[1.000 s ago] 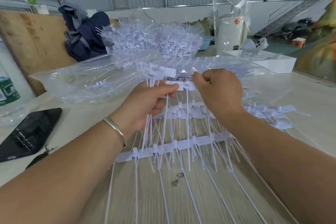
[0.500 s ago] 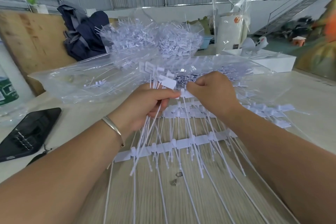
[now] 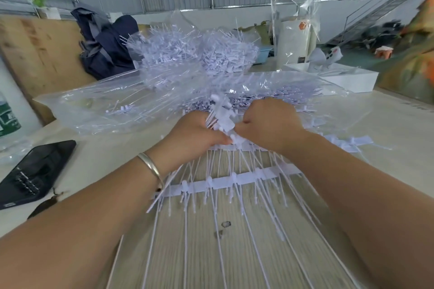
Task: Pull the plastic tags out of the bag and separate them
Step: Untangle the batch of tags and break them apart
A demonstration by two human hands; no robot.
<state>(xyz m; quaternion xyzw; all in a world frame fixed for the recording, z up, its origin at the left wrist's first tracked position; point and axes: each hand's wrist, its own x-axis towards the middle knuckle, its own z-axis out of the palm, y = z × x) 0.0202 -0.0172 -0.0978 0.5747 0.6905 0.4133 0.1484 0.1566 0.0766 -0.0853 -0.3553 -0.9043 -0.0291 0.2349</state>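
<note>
Both of your forearms are bare from the bottom edge of the view up to the wrists; no sleeve shows on either one. Just behind your left hand (image 3: 195, 135), a slim, smooth, silver-coloured metal bangle (image 3: 150, 166) circles the wrist, and a small dark bead or charm sits at its lower end on the underside. Your right hand (image 3: 267, 122) and its wrist carry nothing: no ring, watch or band shows. Neither hand is gloved.
</note>
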